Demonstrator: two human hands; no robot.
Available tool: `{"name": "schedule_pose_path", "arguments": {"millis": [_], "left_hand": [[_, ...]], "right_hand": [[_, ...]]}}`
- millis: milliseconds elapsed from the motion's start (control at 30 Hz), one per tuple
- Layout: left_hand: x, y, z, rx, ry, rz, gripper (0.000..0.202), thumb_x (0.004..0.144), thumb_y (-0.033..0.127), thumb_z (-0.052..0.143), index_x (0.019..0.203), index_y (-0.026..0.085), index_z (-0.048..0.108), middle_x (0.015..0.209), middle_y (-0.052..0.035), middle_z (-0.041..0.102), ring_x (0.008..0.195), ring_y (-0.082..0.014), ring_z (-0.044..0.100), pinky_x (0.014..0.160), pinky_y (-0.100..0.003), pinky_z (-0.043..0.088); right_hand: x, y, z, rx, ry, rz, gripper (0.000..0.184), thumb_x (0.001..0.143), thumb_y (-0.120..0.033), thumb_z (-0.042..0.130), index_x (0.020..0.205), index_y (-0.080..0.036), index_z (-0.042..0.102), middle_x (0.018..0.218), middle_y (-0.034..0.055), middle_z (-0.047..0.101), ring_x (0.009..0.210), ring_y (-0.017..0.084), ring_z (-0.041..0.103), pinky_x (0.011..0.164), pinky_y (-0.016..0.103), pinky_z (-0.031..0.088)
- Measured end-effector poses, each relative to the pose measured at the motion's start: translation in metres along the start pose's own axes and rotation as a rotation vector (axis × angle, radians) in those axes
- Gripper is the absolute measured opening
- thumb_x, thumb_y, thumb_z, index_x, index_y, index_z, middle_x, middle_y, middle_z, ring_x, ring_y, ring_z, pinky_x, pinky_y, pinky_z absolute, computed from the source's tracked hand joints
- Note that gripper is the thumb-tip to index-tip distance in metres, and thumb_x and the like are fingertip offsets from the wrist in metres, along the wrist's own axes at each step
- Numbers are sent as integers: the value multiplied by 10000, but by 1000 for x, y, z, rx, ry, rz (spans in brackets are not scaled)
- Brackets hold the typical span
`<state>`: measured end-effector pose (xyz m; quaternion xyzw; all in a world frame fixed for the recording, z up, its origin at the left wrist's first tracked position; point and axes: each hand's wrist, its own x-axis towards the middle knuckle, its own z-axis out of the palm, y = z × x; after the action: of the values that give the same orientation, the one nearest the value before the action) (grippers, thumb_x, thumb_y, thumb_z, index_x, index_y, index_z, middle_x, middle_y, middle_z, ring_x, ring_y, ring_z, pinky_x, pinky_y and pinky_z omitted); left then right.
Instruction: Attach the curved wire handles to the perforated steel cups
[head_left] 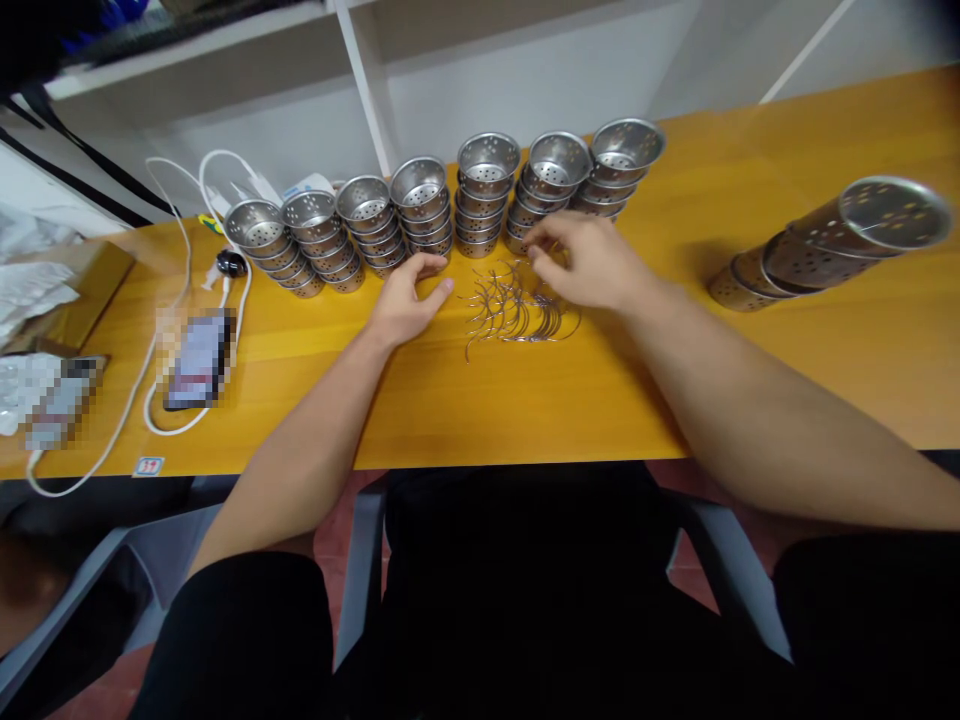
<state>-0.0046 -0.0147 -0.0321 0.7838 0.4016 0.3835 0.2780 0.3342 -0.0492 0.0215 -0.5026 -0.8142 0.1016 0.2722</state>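
Observation:
A loose pile of thin curved wire handles lies on the yellow table in front of me. My left hand rests on the table just left of the pile, fingers loosely curled, holding nothing that I can see. My right hand hovers over the pile's right side, its fingertips pinched down among the wires. Behind the pile stands a row of stacked perforated steel cups.
A tipped stack of perforated steel cups lies at the right. A phone, a white cable and a small black object are at the left, with plastic bags at the far left. White shelving rises behind the table.

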Motion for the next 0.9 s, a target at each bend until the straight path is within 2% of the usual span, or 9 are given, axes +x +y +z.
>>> {"name": "schedule_pose_path", "arguments": {"millis": [133,300,367,467,567,633,700,767,900], "left_hand": [[4,-8,2,30,-10,5,416,1101,397,785,1456,184,748,1589,-189,868,1519,-340,854,1447,-551,653],[9,-8,-1,140,-40,-23,579,1102,437,790,1576,108,739,1738,-272,782,1621,-397,804,1493,-582,606],[11,-4,-2,198,-62,-64,618,1097,424,809,1615,93,739,1804,-283,740,1737,-420,722,1551,-608,541],[13,2,-3,249,-98,-139,647,1093,395,829,1666,111,734,1901,-256,668,1891,-414,559,1628,-605,427],[14,11,-2,274,-131,-187,670,1101,379,827,1708,113,726,1952,-232,620,1944,-403,477,1656,-574,374],[14,16,-3,294,-147,-204,694,1108,370,818,1732,84,715,1953,-241,615,1957,-401,451,1664,-557,356],[14,18,-3,308,-153,-207,708,1110,363,815,1740,57,708,1964,-264,592,1960,-403,446,1663,-558,356],[14,16,-2,312,-154,-208,719,1098,357,836,1735,49,712,1984,-286,554,1960,-422,442,1663,-582,348],[14,2,3,285,-128,-198,731,1055,353,897,1712,78,733,1989,-288,544,1951,-477,444,1661,-655,331]], "right_hand": [[3,14,14,25,-46,-2,466,1210,-406,587,1525,-213,871,1556,206,869,1454,470,832,1350,645,639],[7,23,20,18,-41,17,574,1237,-500,554,1669,-247,836,1692,173,821,1583,500,762,1442,688,563],[9,26,23,8,-46,30,616,1239,-535,549,1702,-232,818,1743,180,789,1616,507,739,1458,689,551],[13,33,30,1,-41,36,650,1238,-575,556,1729,-227,802,1761,179,778,1625,515,735,1461,700,548],[17,43,38,9,-36,13,663,1231,-596,575,1721,-214,807,1746,189,789,1624,518,744,1445,729,563],[18,46,41,24,-44,-9,669,1225,-619,598,1705,-205,813,1774,201,767,1692,514,697,1471,736,537],[17,42,39,37,-52,-26,651,1230,-625,601,1691,-220,818,1787,192,759,1731,487,668,1501,705,512],[14,30,34,51,-57,-39,601,1248,-595,573,1677,-259,826,1762,158,782,1700,452,701,1500,658,520],[14,0,30,108,-144,-79,574,1258,-536,571,1722,-285,798,1770,122,784,1660,442,738,1478,646,541]]}}
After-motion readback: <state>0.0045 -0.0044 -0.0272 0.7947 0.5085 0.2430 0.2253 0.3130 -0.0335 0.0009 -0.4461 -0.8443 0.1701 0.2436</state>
